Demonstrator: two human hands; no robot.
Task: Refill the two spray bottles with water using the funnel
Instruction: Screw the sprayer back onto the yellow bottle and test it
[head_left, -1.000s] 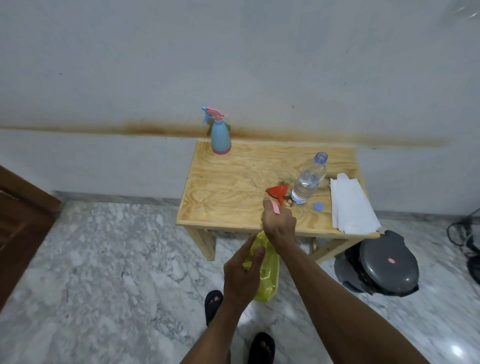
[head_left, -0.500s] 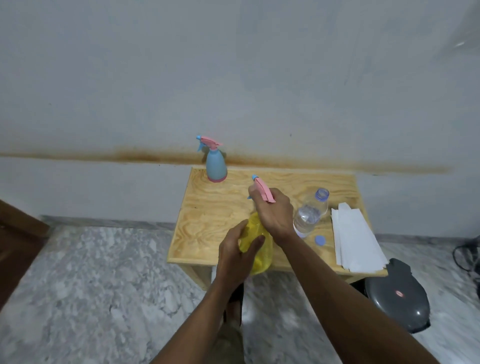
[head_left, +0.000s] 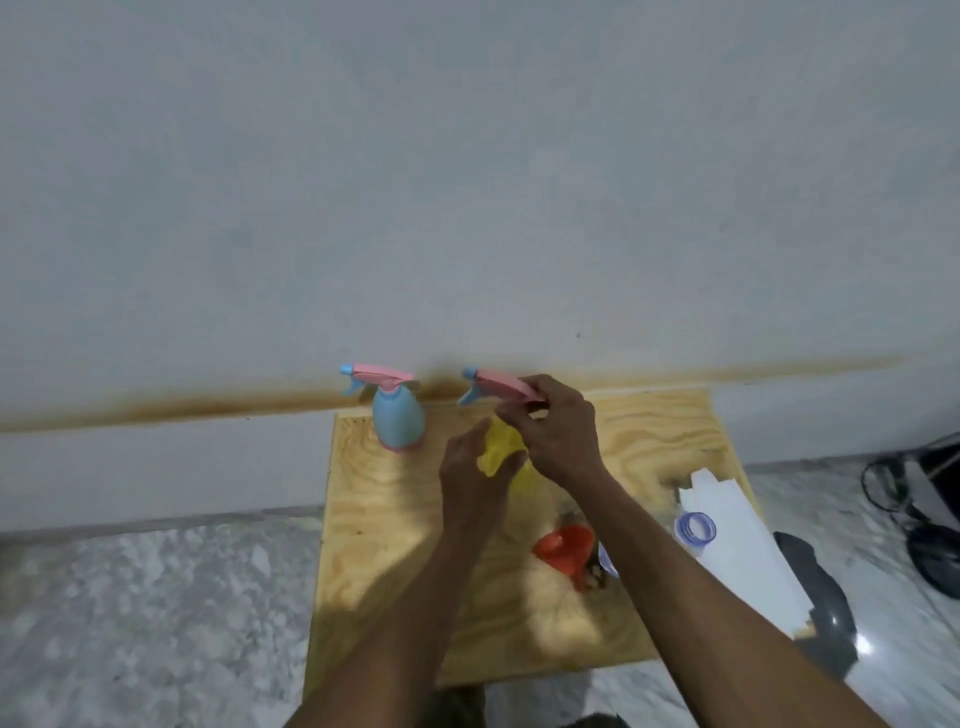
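A yellow spray bottle (head_left: 500, 448) with a pink trigger head (head_left: 506, 387) is near the back middle of the wooden table (head_left: 545, 525). My left hand (head_left: 475, 480) wraps its yellow body, and my right hand (head_left: 558, 434) grips the neck under the pink head. To its left a blue spray bottle (head_left: 398, 423) with a pink head stands upright by the wall. A red funnel (head_left: 566, 551) lies on its side under my right forearm. The clear water bottle (head_left: 693, 530) shows only its open blue-ringed mouth, right of that forearm.
White paper sheets (head_left: 737, 551) lie along the table's right edge. A small blue cap (head_left: 607, 561) peeks out beside the funnel. A dark grey lidded appliance (head_left: 826, 618) sits on the marble floor to the right, with black cables (head_left: 914, 493) beyond. The wall runs behind the table.
Both hands have carried the yellow spray bottle from below the table's front edge up over it to the back, beside the blue bottle. My head has tilted down over the table.
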